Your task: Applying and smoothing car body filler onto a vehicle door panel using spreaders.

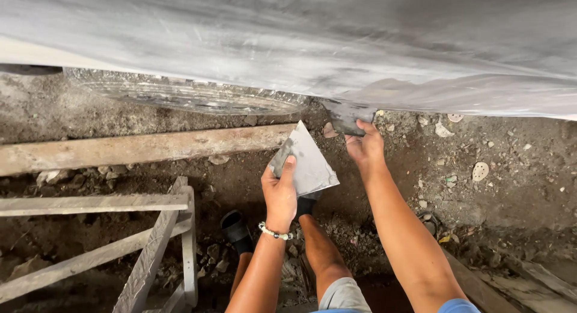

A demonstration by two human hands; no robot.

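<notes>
Left edge: wooden frame (pixel 150 241) of grey slats, cut off by bottom & left borders, so its full shape can't be told. Above it a long timber plank (pixel 138 148) lies across the dirt ground (pixel 511 193), running from left border to about mid-frame. Behind plank, a round patterned object (pixel 192 97) sits half hidden under the big grey curved surface (pixel 300 36) that fills the top; what it is can't be made out. Centre: left hand (pixel 279 196), beaded bracelet (pixel 275 232) on wrist, fingers closed on the lower edge of a flat metal plate (pixel 303 160), roughly triangular, smeared w/ grey filler; thumb lies on its face, other fingers hidden behind it. Plate is held tilted, point up, just below the grey surface & just left of the right hand. Below, two dark shoes (pixel 237 229) on the dirt, one partly hidden by the plate & left forearm; legs cut off at bottom. Right of plate: right hand (pixel 365 146), fingers curled round a small putty blade (pixel 344 116), which is pressed against the lower edge of the grey surface; blade is dark & smeared, handle hidden in the hand. Right side: dirt w/ small stones & pale sanding discs (pixel 480 170) scattered well apart from both hands. Bottom right corner dim, hard to read.
</notes>
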